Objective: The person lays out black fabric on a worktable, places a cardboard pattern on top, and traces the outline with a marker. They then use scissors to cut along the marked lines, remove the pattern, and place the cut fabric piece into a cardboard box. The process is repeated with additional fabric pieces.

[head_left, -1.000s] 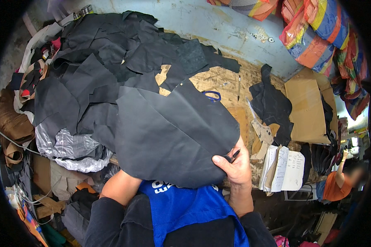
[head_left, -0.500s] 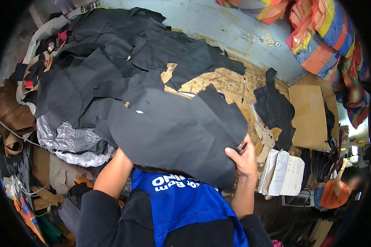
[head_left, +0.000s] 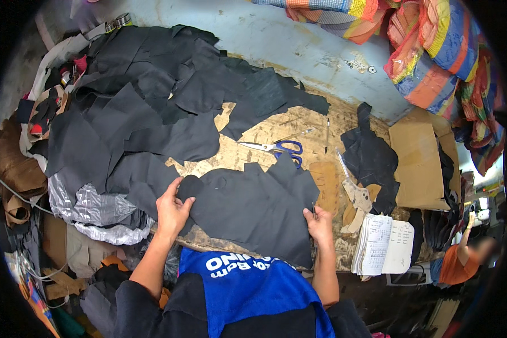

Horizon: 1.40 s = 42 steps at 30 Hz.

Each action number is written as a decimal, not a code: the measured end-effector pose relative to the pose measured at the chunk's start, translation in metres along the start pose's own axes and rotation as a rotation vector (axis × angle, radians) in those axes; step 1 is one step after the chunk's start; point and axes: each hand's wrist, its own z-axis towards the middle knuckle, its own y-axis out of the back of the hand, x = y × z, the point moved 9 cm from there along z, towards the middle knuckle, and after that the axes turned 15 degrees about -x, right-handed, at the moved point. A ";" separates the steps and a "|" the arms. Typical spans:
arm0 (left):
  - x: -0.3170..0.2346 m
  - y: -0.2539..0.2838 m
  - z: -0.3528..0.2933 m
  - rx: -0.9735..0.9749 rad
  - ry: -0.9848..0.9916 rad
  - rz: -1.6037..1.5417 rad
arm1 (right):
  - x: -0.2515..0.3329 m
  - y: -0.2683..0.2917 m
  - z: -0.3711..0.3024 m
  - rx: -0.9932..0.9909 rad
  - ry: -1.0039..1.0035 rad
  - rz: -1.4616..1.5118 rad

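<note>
A broad, irregular sheet of black leather-like material (head_left: 248,205) lies over the near edge of the worktable, held at both ends. My left hand (head_left: 173,209) pinches its left end, thumb on top. At the right edge, my right hand (head_left: 319,223) grips the sheet between thumb and fingers. Something thin and dark sticks up by those right fingers, too small to make out. Just beyond the sheet are scissors with blue handles (head_left: 279,149), blades pointing left. A tan card template (head_left: 324,183) lies beside the sheet's right edge, partly covered by it.
Black cut sheets (head_left: 118,107) are heaped across the left and back of the wooden table (head_left: 304,115). To the right are a pen (head_left: 327,135), a beige template (head_left: 357,194), black pieces (head_left: 372,149), an open notebook (head_left: 384,242) and a cardboard box (head_left: 417,163). A person in orange (head_left: 459,265) is farther right.
The black sheet has come down toward me from a raised position, uncovering the scissors and tan template. My left hand, hidden under it before, now shows at its left end.
</note>
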 end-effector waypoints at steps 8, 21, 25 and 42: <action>-0.037 0.026 0.030 -0.115 -0.234 -0.103 | 0.037 0.027 -0.004 -0.220 0.063 -0.628; -0.167 0.002 0.158 -0.261 -0.590 -0.320 | 0.139 -0.078 0.028 -0.091 0.389 -0.170; -0.164 0.038 0.239 -0.485 -0.332 -0.184 | 0.133 -0.080 0.016 -0.116 0.344 -0.174; 0.121 0.218 -0.030 -0.504 0.298 0.234 | 0.121 -0.185 -0.121 0.256 1.064 -0.545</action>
